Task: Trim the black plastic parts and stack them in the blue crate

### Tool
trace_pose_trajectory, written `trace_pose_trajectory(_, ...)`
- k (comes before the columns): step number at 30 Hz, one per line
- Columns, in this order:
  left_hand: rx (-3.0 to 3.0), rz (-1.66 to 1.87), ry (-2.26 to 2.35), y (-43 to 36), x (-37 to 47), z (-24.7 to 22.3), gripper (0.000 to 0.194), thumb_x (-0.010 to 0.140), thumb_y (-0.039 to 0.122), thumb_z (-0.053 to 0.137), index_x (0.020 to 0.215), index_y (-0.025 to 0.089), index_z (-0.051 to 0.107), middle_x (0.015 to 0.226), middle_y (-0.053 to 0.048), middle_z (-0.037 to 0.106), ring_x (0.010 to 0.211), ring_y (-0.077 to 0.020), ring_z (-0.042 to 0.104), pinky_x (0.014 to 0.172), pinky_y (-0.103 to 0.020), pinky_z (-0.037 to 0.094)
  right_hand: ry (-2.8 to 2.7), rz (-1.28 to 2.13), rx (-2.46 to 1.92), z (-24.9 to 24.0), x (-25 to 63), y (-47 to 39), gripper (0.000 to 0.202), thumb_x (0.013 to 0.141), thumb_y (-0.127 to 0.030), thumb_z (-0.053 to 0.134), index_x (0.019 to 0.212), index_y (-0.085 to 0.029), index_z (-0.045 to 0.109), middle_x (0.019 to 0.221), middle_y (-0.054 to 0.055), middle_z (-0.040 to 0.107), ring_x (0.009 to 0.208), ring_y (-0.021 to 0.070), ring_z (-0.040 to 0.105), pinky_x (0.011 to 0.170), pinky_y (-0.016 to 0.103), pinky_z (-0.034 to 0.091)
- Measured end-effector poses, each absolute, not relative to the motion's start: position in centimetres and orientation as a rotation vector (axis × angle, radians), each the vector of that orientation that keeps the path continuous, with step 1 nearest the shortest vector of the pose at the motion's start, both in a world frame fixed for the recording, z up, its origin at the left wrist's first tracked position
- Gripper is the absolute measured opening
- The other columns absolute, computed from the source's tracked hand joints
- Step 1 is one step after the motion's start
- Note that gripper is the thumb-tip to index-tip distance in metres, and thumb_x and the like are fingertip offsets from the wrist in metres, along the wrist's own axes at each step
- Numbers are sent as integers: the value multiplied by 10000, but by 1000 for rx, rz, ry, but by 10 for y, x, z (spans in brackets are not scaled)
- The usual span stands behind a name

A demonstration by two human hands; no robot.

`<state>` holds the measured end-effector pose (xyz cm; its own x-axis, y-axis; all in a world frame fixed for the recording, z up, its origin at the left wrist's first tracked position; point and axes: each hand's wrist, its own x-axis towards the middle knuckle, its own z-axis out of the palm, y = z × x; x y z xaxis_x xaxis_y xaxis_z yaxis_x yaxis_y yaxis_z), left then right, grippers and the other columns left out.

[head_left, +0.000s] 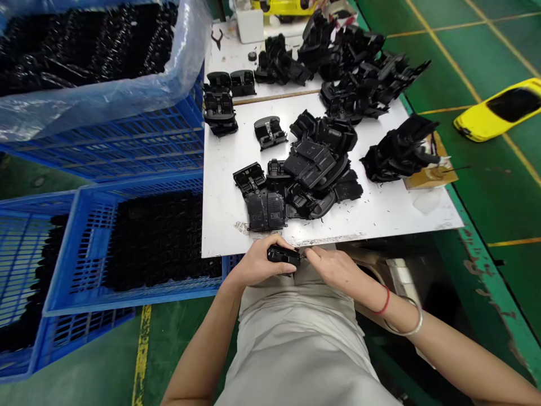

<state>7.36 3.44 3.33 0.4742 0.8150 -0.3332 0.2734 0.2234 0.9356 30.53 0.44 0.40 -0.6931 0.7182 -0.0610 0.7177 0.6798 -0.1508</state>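
A black moulded plastic part is held in my left hand, just off the table's front edge and above my lap. Thumb and fingers wrap its left end and sides. My right hand is closed in a pinch at the part's right end; whatever lies between those fingertips is too small to make out. Beyond my hands, a heap of black toy-car interior parts lies on the white tabletop. One such part sits apart, behind the heap.
Blue crates filled with black parts stand at the left, one lined with clear plastic. More black parts are piled at the back. At the right are a cardboard box and a yellow toy car. Pliers lie far back.
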Motion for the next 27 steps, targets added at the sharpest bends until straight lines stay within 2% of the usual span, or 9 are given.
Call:
trace_pose_trajectory(4,1328,482,1068,35,73,35,373,678,389,838,927,174,663,923,-31,708,868,-203,643,782,-292,472,-2825,390,-1226,4,306,5,202,928,-57,324,939,-164,495,728,28,573,510,128,417,470,268,169)
trace_pose_trajectory(8,1348,492,1066,34,74,34,378,676,380,838,943,177,662,929,-26,696,871,-198,634,788,-289,466,-2699,718,-1205,10,310,7,157,1007,-196,339,921,-193,471,698,2,581,535,130,459,493,255,211)
trace_pose_trajectory(11,1346,496,1060,34,73,32,377,674,364,840,948,175,663,929,-28,693,870,-197,633,790,-289,463,-2624,827,-1207,15,314,8,197,1029,-258,318,909,-205,464,688,-1,583,537,131,464,505,255,228)
trace_pose_trajectory(19,1366,490,1041,35,72,31,386,676,376,841,957,171,672,935,-43,701,877,-206,636,787,-291,462,-2606,914,-1214,20,319,10,254,1038,-312,283,858,-215,433,626,-25,502,499,126,370,492,263,213)
trace_pose_trajectory(27,1375,487,1030,34,71,29,389,675,372,844,965,175,675,930,-34,707,872,-198,642,782,-282,466,-2599,1061,-1243,24,316,13,233,1026,-317,297,849,-226,416,619,-36,449,511,134,368,500,266,212)
